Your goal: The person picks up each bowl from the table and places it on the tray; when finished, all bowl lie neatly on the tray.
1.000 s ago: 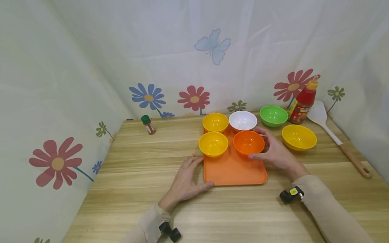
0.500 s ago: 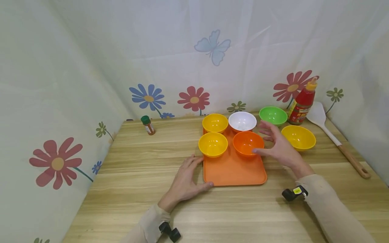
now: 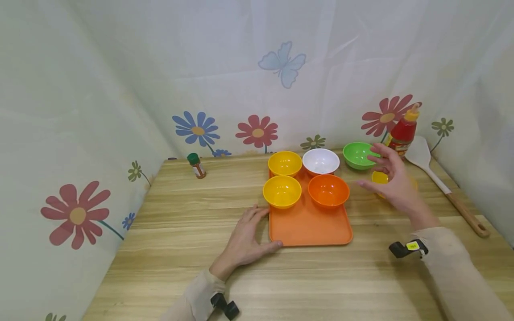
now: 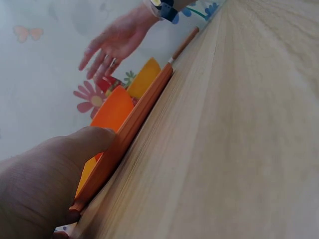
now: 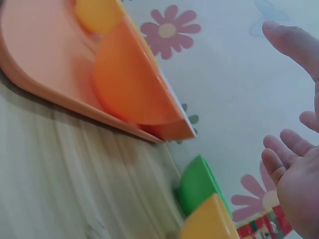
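Note:
An orange tray (image 3: 311, 229) lies on the table with two yellow bowls (image 3: 282, 191), a white bowl (image 3: 321, 161) and an orange bowl (image 3: 329, 191) on it. My left hand (image 3: 242, 243) rests at the tray's near left corner, thumb on the front edge and fingers along the left side. In the left wrist view, the thumb (image 4: 94, 139) touches the tray rim. My right hand (image 3: 395, 183) hovers with spread fingers and holds nothing. It partly hides a yellow bowl (image 3: 379, 177) right of the tray, near a green bowl (image 3: 357, 156).
A red sauce bottle (image 3: 403, 131) with a yellow cap stands at the back right, beside a white spatula (image 3: 419, 151) with a wooden handle. Toward the back left is a small green-capped spice jar (image 3: 196, 166). Printed fabric walls (image 3: 209, 67) border the table.
My right hand has left the orange bowl and moved right, over the separate yellow bowl. The left hand and the tray have stayed where they were.

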Demonstrator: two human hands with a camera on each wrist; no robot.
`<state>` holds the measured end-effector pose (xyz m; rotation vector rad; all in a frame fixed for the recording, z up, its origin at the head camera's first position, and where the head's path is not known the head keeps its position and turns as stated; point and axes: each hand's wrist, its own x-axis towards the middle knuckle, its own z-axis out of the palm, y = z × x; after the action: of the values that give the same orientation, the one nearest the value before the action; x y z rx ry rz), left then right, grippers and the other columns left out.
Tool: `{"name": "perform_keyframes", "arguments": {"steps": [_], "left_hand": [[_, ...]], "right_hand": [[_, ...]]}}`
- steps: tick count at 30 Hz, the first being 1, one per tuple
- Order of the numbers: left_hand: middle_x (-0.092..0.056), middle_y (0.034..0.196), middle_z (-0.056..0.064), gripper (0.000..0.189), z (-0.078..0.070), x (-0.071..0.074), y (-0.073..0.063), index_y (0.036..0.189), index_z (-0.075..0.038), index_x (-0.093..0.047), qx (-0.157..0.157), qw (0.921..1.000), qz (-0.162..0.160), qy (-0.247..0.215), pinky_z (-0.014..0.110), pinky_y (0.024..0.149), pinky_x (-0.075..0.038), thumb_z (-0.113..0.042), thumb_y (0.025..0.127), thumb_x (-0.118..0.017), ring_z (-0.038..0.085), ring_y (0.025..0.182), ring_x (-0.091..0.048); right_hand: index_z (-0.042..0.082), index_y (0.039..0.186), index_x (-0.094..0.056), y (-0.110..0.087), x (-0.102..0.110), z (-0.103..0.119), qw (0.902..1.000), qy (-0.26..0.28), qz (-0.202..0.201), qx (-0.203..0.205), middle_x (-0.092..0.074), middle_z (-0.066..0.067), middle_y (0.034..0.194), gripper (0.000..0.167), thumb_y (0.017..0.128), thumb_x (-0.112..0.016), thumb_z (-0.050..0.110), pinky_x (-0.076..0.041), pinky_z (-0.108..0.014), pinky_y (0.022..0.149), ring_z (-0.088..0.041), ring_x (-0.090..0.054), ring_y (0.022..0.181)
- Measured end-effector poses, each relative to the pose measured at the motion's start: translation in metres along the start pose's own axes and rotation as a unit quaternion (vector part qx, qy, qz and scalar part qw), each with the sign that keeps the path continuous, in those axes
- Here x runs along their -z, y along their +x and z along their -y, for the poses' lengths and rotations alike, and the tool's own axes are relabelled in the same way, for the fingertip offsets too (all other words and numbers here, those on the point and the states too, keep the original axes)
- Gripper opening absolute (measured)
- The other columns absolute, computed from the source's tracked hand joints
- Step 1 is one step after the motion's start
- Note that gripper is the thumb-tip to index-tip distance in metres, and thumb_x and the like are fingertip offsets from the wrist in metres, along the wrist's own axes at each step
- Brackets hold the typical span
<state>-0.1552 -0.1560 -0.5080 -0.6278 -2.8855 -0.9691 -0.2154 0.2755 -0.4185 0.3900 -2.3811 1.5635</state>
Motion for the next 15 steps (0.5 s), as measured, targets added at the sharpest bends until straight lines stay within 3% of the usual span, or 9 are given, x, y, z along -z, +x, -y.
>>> {"name": "perform_keyframes", "arguments": {"steps": [5,9,15], "left_hand": [[-0.050,0.170,0.006,0.102,0.000,0.000,0.000,0.167,-0.018,-0.050,-0.014,0.9999,-0.007,-0.003,0.063,0.135,-0.026,-0.070,0.086,-0.085,0.037,0.168,-0.030],[-0.053,0.168,0.006,0.101,-0.001,0.000,0.000,0.166,-0.017,-0.052,-0.024,0.9996,-0.015,-0.005,0.064,0.134,-0.028,-0.069,0.086,-0.085,0.039,0.167,-0.032],[-0.053,0.167,0.005,0.101,-0.002,0.000,0.000,0.166,-0.018,-0.052,-0.024,0.9996,-0.014,-0.007,0.063,0.135,-0.027,-0.069,0.086,-0.086,0.038,0.167,-0.031]], "right_hand": [[0.025,0.177,-0.025,-0.004,0.024,0.000,0.9976,-0.050,-0.025,-0.041,-0.038,-0.014,0.176,0.102,0.098,-0.087,0.015,-0.040,-0.010,0.114,-0.030,-0.044,0.153],[0.032,0.178,-0.021,-0.008,0.040,0.000,0.9946,-0.065,-0.040,-0.071,-0.033,-0.011,0.180,0.102,0.100,-0.086,0.024,-0.034,-0.028,0.130,-0.037,-0.036,0.160],[0.040,0.178,-0.015,-0.013,0.055,-0.011,0.9908,-0.072,-0.064,-0.096,-0.024,-0.007,0.185,0.105,0.101,-0.085,0.028,-0.025,-0.041,0.138,-0.034,-0.027,0.169]]}}
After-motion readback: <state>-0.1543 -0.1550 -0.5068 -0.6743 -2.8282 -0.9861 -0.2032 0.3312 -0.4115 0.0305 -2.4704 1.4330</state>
